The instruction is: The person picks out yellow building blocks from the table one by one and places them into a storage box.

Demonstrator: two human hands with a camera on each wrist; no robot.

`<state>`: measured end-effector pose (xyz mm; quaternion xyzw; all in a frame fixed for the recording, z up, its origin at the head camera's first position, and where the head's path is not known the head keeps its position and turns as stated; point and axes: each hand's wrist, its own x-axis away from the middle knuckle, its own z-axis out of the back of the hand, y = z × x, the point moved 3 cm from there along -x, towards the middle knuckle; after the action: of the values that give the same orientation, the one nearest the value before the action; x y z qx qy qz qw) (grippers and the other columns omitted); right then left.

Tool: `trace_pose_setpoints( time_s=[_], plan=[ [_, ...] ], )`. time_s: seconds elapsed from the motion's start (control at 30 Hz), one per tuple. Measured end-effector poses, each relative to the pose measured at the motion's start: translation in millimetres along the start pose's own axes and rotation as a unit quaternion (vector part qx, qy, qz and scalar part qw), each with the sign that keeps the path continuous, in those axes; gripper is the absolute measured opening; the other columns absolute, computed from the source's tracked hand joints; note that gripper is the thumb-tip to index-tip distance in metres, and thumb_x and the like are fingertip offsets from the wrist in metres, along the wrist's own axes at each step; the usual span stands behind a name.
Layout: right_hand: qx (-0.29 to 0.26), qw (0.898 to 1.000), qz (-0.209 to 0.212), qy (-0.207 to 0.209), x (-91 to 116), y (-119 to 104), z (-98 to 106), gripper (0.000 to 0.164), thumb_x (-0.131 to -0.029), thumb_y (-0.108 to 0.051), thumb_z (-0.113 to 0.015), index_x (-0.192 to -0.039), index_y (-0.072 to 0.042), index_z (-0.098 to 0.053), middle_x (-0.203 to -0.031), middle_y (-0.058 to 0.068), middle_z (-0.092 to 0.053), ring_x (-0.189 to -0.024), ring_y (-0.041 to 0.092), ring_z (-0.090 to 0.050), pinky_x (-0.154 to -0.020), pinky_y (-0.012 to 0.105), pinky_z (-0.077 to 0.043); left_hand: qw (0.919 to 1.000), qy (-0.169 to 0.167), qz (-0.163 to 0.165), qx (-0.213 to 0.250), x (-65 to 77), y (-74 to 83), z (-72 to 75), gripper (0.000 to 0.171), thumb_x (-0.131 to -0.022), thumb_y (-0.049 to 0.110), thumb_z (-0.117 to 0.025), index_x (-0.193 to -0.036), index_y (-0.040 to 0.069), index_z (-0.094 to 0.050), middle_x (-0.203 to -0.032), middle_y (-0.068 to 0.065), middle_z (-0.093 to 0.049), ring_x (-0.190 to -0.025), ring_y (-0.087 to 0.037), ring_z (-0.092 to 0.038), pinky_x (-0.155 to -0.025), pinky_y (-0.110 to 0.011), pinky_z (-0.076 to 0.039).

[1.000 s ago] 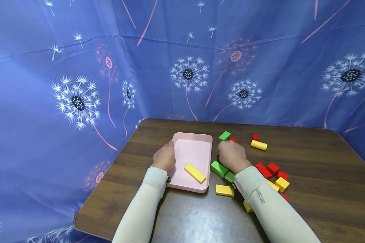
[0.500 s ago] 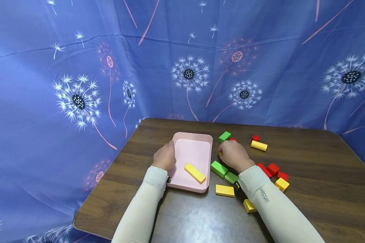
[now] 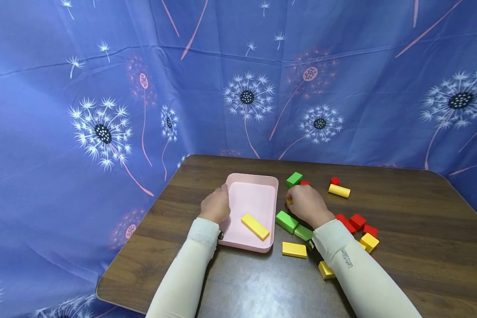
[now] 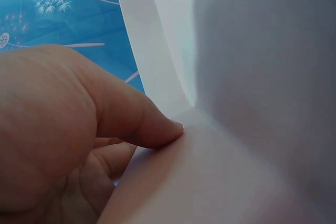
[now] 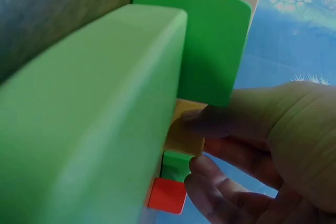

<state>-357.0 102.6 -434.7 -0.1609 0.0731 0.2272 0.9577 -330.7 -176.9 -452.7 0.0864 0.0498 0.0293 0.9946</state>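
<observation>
Yellow blk (image 5: 184, 142): R of tray (image 3: 252, 196), btwn far green blk (image 3: 294, 179) & near green blk (image 3: 287, 222); lift unclear.
R hand (image 3: 308, 205): thumb + fingers pinch it, nearly closed.
Chg vs 1s ago: wrist swung slightly R, yellow now shows; grip prob. set.
L hand (image 3: 215, 204): pinches tray's L rim, unmoved.

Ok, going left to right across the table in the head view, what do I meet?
Left hand at the tray's left rim → pink tray, a yellow block lying inside → right hand → yellow cylinder → rightmost yellow block. Other blocks overlap in this order, so I left them out.
</observation>
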Motion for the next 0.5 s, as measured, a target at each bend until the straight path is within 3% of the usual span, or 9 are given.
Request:
trace_pose_setpoints(
  time_s=[0.2,0.5],
  plan=[
    [-0.011,1.0,-0.01,0.001,3.2,2.9,-0.9,0.017,-0.087,-0.008,-0.072,-0.101,-0.011,-0.081,-0.1,0.005,-0.078,-0.091,0.026,-0.072,-0.083,0.051,-0.06,1.0,-0.002,0.0,0.0,0.0,1.1,-1.0,0.065,-0.096,0.012,-0.068,-0.155,0.003,-0.042,-0.138,-0.016,-0.064,-0.112,-0.031,-0.071,-0.092,-0.05,-0.06],
    [-0.003,1.0,-0.019,-0.004,4.3,4.5,-1.4,0.022,-0.086,-0.012,-0.073,-0.106,-0.013,-0.081,-0.104,0.003,-0.078,-0.092,0.024,-0.073,-0.076,0.05,-0.061,1.0,-0.001,0.001,0.003,0.8,1.5,-0.8,0.064,-0.097,0.011,-0.068,-0.154,0.003,-0.042,-0.137,-0.016,-0.065,-0.113,-0.031,-0.07,-0.093,-0.05,-0.06]
  ],
)
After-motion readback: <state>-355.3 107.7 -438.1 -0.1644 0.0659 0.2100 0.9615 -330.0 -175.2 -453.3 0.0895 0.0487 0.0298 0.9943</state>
